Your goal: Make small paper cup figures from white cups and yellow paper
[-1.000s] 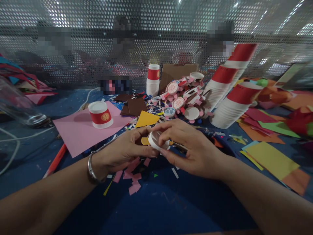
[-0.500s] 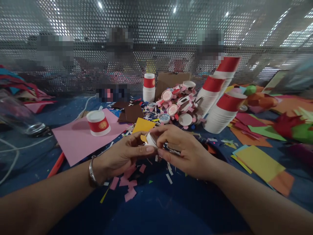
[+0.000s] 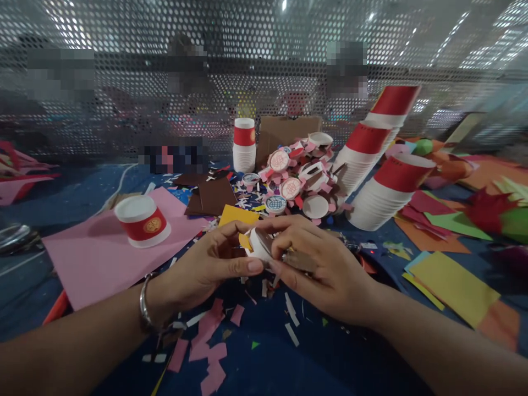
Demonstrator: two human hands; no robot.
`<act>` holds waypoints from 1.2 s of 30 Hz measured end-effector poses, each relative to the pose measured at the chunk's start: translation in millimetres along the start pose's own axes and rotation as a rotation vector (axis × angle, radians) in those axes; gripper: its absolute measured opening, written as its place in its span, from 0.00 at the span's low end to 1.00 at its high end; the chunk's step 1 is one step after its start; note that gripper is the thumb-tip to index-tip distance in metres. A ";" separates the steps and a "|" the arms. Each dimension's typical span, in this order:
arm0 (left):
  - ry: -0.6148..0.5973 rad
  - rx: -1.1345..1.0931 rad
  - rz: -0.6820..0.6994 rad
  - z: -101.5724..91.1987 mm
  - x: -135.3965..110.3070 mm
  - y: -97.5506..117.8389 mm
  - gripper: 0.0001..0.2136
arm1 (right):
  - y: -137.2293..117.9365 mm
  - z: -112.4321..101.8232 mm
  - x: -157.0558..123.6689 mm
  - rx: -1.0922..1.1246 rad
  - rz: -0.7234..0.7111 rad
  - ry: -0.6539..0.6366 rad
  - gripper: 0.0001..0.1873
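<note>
Between my hands is a small white cut-down paper cup (image 3: 258,246), tilted, with a bit of yellow paper (image 3: 246,242) on its left side. My left hand (image 3: 220,258) grips its left edge with the thumb along the bottom. The fingers of my right hand (image 3: 313,258) pinch its right side, where a piece of brown paper (image 3: 300,260) shows under them. Just behind lies a yellow paper sheet (image 3: 237,215). A heap of similar cup bottoms with pink and brown paper tabs (image 3: 291,187) rises beyond my right hand.
A red-and-white paper cup (image 3: 144,223) stands on a pink sheet (image 3: 94,258) to the left. Tilted cup stacks (image 3: 383,192) lean at the right, near coloured papers (image 3: 454,283). Paper scraps (image 3: 212,352) litter the blue table. A perforated metal screen (image 3: 264,82) closes the back.
My view has shifted slightly closer to the table. The cut-down cup has turned a little in my hands, and more of the brown paper shows under my right fingers.
</note>
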State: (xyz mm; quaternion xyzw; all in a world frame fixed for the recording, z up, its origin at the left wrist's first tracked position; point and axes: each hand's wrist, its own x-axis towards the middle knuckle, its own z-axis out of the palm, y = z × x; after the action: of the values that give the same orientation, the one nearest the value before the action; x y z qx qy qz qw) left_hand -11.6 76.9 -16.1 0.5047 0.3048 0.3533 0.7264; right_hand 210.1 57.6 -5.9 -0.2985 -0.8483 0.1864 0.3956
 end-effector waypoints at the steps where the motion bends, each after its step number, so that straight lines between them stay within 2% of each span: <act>1: -0.015 0.002 0.001 -1.0 -0.4 -1.3 0.18 | -0.4 0.4 -0.2 -0.006 0.006 0.003 0.02; 10: -0.089 -0.109 -0.004 -3.7 -8.4 -11.6 0.19 | -2.6 2.8 -3.5 0.007 0.039 -0.004 0.03; 17: -0.081 -0.088 -0.020 0.1 -10.5 -4.8 0.17 | -3.9 2.2 -5.6 -0.007 0.027 -0.040 0.04; 26: -0.051 0.083 -0.106 -0.7 -13.6 -2.6 0.18 | -6.8 0.2 -7.5 -0.017 0.014 -0.077 0.05; 33: -0.057 0.024 -0.057 3.1 -12.6 -2.8 0.16 | -8.2 -0.2 -8.4 -0.036 0.011 -0.063 0.05; 36: -0.020 0.042 -0.046 3.6 -12.6 -3.5 0.16 | -4.7 1.3 -7.8 -0.033 0.013 -0.036 0.04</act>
State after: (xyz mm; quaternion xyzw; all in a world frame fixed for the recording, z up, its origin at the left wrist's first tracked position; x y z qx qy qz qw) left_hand -15.1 63.9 -17.2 0.5161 0.3165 0.3250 0.7265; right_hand 211.4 48.9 -8.5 -0.3071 -0.8563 0.1805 0.3739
